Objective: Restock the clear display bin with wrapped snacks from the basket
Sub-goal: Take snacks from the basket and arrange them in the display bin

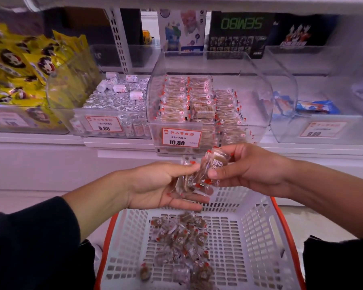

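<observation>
Above the white basket [249,233], your left hand [161,185] cradles a small bunch of wrapped snacks [189,185] on curled fingers, thumb pressing down on top. Your right hand [249,166] pinches one wrapped snack [215,162] between thumb and fingers, just beside the left thumb. More loose snacks [180,237] lie on the basket floor (mostly toward its middle). The clear display bin [258,105] sits at the shelf's [40,141] front edge, partly filled with stacked snacks toward its left side.
</observation>
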A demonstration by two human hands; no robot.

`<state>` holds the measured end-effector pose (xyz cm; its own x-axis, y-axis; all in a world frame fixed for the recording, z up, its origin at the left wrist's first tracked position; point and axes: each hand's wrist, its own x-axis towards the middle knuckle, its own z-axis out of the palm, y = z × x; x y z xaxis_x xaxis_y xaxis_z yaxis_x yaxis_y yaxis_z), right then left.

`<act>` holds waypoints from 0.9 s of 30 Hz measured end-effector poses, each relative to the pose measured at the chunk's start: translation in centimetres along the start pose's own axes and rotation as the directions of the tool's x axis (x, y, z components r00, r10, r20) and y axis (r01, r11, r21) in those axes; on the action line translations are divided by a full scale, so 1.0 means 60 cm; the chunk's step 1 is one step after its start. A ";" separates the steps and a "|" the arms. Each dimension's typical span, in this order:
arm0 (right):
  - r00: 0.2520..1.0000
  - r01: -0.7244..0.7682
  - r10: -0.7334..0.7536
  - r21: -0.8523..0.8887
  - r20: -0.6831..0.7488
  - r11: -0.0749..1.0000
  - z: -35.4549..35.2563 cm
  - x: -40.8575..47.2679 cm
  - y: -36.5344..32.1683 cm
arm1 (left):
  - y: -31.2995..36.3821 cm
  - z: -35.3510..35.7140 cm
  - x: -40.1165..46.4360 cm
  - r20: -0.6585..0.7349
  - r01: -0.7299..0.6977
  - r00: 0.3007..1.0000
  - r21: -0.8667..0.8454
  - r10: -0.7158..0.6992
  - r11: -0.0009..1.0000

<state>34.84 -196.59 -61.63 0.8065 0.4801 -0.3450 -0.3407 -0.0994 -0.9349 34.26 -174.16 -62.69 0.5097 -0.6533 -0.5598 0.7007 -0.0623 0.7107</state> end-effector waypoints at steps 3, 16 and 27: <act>0.989 0.124 -0.134 -0.138 -0.066 0.983 0.006 -0.003 -0.001 | -0.001 -0.002 -0.005 0.054 -0.020 0.998 0.030 0.019 0.999; 0.945 0.251 -0.291 -0.240 -0.151 0.938 0.016 0.003 0.003 | 0.004 0.021 -0.002 -0.054 -0.086 0.995 0.064 0.090 0.994; 0.858 0.317 -0.408 -0.305 -0.310 0.898 0.034 0.014 0.023 | 0.005 0.025 0.008 -0.075 -0.129 0.987 0.171 0.144 0.977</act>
<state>34.05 -194.56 -63.00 0.9814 0.1822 0.0598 0.0971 -0.2031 -0.9743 33.95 -175.62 -62.11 0.6409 -0.5972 -0.4822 0.5335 -0.1051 0.8392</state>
